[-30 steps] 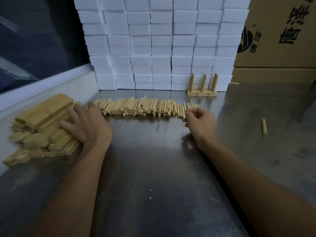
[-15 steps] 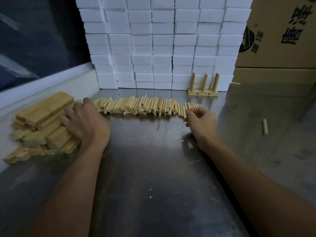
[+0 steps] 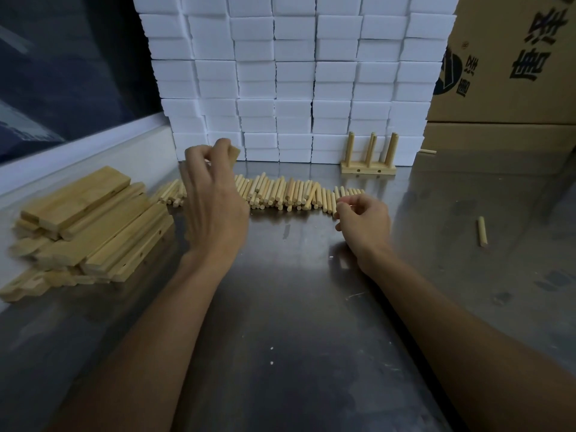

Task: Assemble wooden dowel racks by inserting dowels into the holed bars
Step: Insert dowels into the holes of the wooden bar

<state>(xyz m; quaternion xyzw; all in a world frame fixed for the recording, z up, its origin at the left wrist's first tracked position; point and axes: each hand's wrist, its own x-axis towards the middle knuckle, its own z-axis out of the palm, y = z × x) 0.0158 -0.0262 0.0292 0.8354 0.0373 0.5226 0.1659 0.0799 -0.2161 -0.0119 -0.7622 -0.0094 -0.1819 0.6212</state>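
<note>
One finished rack carries three upright dowels; two loose dowels lie right of it. Two hands visible.

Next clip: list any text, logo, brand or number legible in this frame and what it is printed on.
Cardboard box, top right: large black Chinese characters, printed upside down and cut off by the frame edge; not reliably readable.
Same box: a round dark logo with smaller characters beside it, too small and inverted to read.
White foam blocks, wooden bars, dowels and finished rack: no text.
</note>
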